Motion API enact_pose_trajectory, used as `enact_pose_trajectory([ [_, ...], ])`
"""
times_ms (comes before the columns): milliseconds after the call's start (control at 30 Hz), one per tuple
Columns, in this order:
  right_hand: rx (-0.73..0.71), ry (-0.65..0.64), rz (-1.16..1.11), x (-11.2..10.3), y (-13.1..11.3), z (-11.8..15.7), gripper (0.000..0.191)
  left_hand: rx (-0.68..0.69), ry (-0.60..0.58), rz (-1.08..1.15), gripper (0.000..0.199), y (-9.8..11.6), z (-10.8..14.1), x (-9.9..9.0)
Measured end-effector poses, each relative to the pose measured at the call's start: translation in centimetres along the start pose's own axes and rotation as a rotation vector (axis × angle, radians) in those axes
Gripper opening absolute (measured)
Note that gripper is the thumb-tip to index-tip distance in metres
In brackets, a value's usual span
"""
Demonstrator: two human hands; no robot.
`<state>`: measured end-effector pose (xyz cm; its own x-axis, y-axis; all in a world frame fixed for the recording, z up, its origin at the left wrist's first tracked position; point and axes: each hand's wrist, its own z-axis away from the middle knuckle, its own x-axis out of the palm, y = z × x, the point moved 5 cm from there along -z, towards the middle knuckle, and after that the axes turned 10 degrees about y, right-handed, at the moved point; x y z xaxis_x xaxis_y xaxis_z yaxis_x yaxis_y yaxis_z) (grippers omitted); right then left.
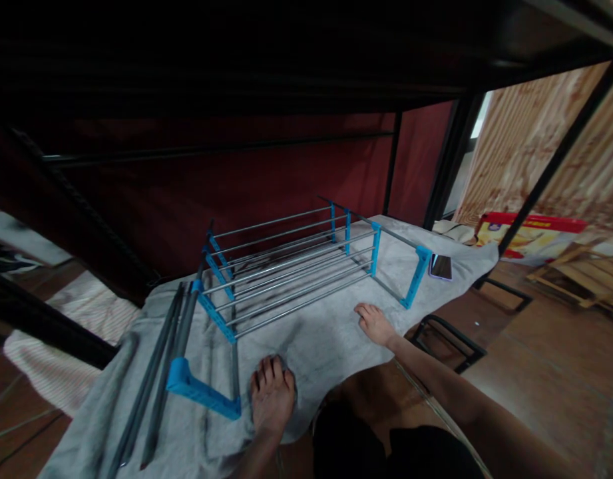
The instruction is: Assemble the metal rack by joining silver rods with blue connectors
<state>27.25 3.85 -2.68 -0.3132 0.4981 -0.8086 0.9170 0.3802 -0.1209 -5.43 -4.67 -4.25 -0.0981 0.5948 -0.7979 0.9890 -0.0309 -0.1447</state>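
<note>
A rack of grey metal rods joined by blue plastic brackets (219, 319) lies across the grey cloth (316, 339). My left hand (273, 392) rests palm down on the cloth, right of the rack's near left blue bracket (204, 392), fingers a little apart and holding nothing. Near the cloth's front edge, my right hand (373, 322) also lies on the cloth, between the rods and the right blue bracket (416, 279); its fingers are slightly spread with nothing in them. Neither hand touches the rack. Several loose grey tubes (149, 386) lie along the left side.
A phone (440, 267) lies on the cloth at the right. Black frame posts (393, 163) and a dark shelf overhead surround the surface. A red and yellow box (526, 233), a wooden rack (586, 273) and a black metal stool frame (450, 339) stand at the right.
</note>
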Motion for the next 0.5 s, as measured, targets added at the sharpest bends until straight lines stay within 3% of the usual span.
enact_pose_trajectory([
  [167, -0.021, 0.021, -0.036, 1.2, 0.1, 0.7, 0.028, -0.052, -0.058, 0.068, 0.046, 0.1, 0.2, -0.1],
  [267, -0.017, 0.047, -0.03, 2.5, 1.1, 1.4, 0.039, -0.107, -0.078, 0.135, 0.046, 0.0, 0.4, -0.1],
  [500, -0.096, 0.059, -0.044, 5.5, 3.7, 2.8, 0.036, -0.177, -0.149, 0.21, 0.048, 0.0, 1.3, 1.0],
])
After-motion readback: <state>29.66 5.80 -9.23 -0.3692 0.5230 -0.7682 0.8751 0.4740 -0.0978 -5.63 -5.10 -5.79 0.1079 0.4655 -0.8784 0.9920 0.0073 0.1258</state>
